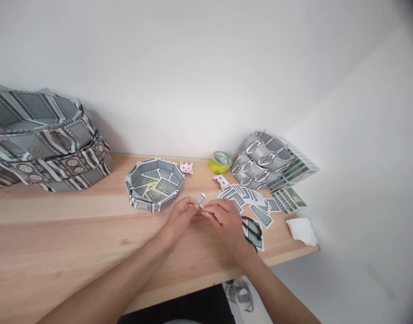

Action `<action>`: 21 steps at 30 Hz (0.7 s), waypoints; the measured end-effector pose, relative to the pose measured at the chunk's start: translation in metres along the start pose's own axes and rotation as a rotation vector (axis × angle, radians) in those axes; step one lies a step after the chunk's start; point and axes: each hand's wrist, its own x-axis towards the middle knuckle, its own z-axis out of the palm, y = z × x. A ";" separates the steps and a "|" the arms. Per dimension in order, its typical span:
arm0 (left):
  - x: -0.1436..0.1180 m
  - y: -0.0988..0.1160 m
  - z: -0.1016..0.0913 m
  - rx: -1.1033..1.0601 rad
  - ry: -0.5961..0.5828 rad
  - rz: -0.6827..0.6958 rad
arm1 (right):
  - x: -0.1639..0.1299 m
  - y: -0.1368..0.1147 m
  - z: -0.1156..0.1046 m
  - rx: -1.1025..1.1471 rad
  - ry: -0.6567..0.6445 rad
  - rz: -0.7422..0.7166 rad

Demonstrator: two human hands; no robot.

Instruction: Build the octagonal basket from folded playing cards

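While both pinch a folded card – left hand, right hand – scissors lie beside (partly hidden)

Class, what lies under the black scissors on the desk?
The scissors rest on loose cards on the desk. The right hand covers their blade end, so what is below there is hidden.

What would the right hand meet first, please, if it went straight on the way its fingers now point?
The right hand points left, so it would first meet the left hand at the small folded card; they already seem to touch.
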 end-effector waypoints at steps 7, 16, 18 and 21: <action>0.002 -0.003 -0.002 0.033 -0.046 0.014 | 0.002 -0.005 0.010 0.241 0.033 0.359; -0.001 0.009 -0.002 -0.013 -0.006 -0.121 | -0.006 0.009 0.007 -0.018 -0.015 -0.055; 0.000 0.010 -0.002 -0.021 -0.016 -0.143 | -0.007 0.009 0.008 -0.036 0.034 -0.091; 0.001 0.010 -0.004 -0.037 -0.053 -0.210 | -0.007 0.007 0.009 -0.021 0.090 -0.125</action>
